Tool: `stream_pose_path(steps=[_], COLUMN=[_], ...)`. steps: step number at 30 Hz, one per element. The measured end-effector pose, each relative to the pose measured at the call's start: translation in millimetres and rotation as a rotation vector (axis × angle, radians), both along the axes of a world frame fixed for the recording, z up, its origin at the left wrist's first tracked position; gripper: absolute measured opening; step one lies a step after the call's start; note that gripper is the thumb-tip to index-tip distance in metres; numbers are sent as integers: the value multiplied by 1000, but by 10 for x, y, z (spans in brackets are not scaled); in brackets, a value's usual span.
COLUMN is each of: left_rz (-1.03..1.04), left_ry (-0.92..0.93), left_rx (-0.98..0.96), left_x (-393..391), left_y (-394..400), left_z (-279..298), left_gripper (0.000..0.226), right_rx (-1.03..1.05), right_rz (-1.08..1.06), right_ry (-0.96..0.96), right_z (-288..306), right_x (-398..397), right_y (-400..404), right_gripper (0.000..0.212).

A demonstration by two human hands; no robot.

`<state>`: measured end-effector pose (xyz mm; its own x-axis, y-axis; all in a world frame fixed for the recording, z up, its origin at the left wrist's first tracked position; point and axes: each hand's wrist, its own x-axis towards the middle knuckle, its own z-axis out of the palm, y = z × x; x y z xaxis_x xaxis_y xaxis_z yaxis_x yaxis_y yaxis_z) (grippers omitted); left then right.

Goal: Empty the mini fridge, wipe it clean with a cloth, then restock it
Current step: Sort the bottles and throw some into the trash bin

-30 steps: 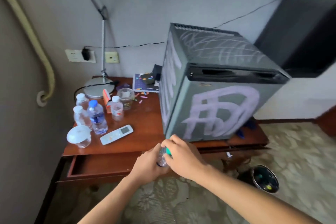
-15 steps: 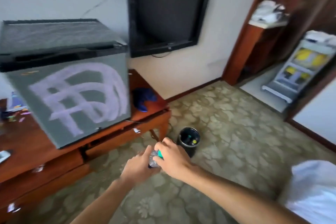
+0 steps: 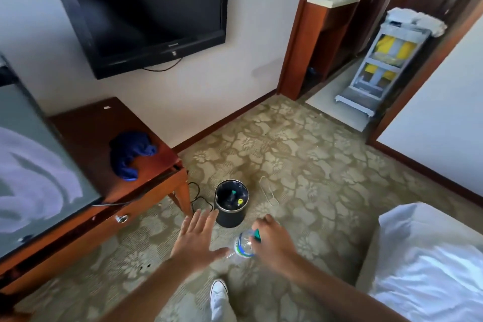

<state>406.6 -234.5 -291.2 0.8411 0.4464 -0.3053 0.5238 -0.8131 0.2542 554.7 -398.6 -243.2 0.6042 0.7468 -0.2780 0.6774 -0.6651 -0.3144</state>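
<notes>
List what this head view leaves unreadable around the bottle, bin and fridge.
- Bottle: blurred, contents unclear; right hand covers the grip point.
- Bin: dark inside, small items unidentifiable.
- Mini fridge: cut off by the left edge, interior unseen.
- Left hand: open, palm hidden.

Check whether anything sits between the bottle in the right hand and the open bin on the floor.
Nothing visible does. The right hand holds the bottle just short of the bin, whose mouth is open; the left hand is spread beside it, not across.
</notes>
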Motion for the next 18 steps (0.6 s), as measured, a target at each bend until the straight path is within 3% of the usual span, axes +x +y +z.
stream_pose_path(steps=[6, 10, 18], left_rz=[115, 145, 216], left_ry=[56, 112, 13], left_rx=[22, 36, 104], left_x=[815, 1333, 2110], left_y=[587, 1034, 1426], left_z=[-163, -172, -348], left_gripper=[132, 109, 103], right_rx=[-88, -102, -124], right_rz=[-17, -41, 59], right_ry=[12, 0, 17], right_z=[-75, -89, -523], right_x=[974, 1615, 2610], right_y=[657, 1101, 1782], right_gripper=[27, 31, 34])
